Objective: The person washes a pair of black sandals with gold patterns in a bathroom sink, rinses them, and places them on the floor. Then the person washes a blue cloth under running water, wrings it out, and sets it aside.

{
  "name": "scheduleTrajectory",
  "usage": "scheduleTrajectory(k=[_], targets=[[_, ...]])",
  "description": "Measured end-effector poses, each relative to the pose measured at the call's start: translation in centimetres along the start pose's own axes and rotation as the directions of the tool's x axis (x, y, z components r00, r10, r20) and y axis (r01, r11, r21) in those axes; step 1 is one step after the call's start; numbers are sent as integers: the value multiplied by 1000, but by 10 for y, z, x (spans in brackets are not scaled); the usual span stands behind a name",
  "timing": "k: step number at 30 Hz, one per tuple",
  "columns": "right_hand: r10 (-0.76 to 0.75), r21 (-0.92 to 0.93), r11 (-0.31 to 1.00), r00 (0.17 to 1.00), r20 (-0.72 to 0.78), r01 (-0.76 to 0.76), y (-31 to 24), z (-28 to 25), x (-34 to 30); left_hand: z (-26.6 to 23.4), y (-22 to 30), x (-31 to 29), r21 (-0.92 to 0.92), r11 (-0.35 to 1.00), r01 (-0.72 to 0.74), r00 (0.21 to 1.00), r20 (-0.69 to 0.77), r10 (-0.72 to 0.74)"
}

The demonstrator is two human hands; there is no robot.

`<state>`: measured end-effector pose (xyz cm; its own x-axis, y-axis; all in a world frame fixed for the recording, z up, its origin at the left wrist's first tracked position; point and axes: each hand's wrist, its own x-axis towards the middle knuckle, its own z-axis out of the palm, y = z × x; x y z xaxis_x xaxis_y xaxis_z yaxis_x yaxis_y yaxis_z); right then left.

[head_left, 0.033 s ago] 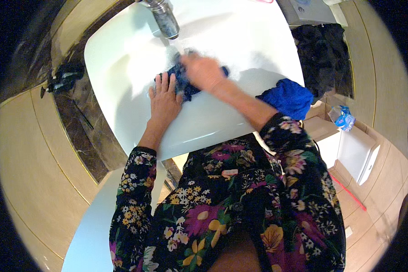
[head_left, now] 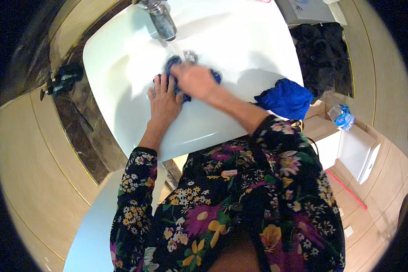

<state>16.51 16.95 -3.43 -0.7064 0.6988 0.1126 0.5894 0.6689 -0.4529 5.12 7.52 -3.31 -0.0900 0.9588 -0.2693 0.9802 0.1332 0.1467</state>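
Note:
A wet dark blue cloth [head_left: 171, 62] lies bunched in the white washbasin [head_left: 204, 129]. My left hand [head_left: 165, 102] rests on its left side, fingers spread and flat, pressing it down. Blurred by motion, my right hand [head_left: 195, 80] is curled in a fist on the cloth and covers much of it. The fingertips of that hand are hidden. Water runs from the metal tap [head_left: 163, 25] just beyond both hands, beside the drain [head_left: 190, 56].
A bright blue cloth [head_left: 285, 97] hangs over the basin's right rim. Beyond it, dark fabric [head_left: 322, 59] lies on the counter. A blue and clear plastic packet [head_left: 341, 117] is at the right, above a white bin-like container [head_left: 356, 154]. A dark object [head_left: 67, 78] sits left of the basin.
My right hand has shifted left and a little toward me across the cloth, uncovering more of the drain. My left hand has stayed in place.

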Motion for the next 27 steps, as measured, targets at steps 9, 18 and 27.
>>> scheduleTrajectory(k=[9,18,27], targets=[[208,-174,969,960,187,-176,66,-25,9,-3,0,-1,7,1000,-24,1000,15,24],[30,95,994,976,215,-52,-28,5,-6,-14,-1,5,101,994,32,913,402,-71],[474,-244,875,841,262,-417,70,-38,16,0,-9,-1,-32,997,-66,992,-114,62]])
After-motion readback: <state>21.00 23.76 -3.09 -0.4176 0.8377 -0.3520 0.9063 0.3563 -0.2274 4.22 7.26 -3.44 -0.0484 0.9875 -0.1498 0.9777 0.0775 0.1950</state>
